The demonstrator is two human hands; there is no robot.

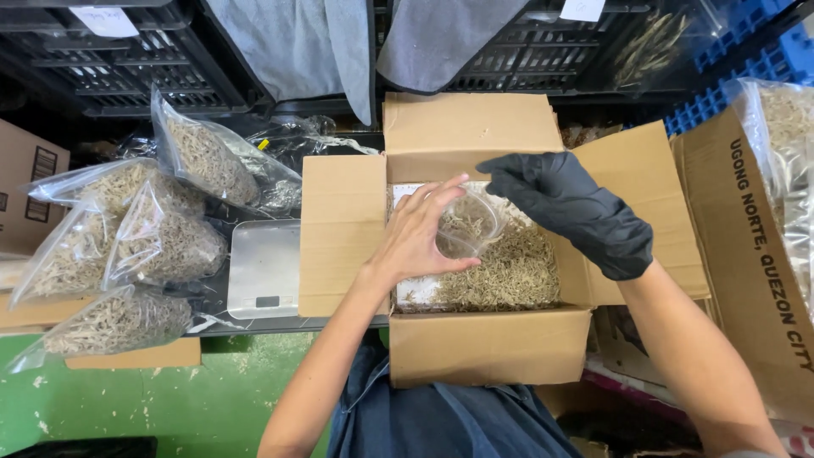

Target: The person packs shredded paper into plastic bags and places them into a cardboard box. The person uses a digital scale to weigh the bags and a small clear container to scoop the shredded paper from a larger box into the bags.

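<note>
Both forearms reach forward and converge. The bare left hand point(421, 237) curls, fingers spread, gripping. The black-gloved right hand point(577, 212) arches beside it, fingertips pointing left.

Open cardboard box point(487, 343) at centre, dried fish point(509, 276) lying inside. Both hands over the box: left hand point(420, 233) and right hand point(581, 212) on a plastic tub point(471, 225) between them. Scale point(264, 270) just left of box. Filled bags point(140, 254) piled further left. Crates point(127, 68) behind.
</note>
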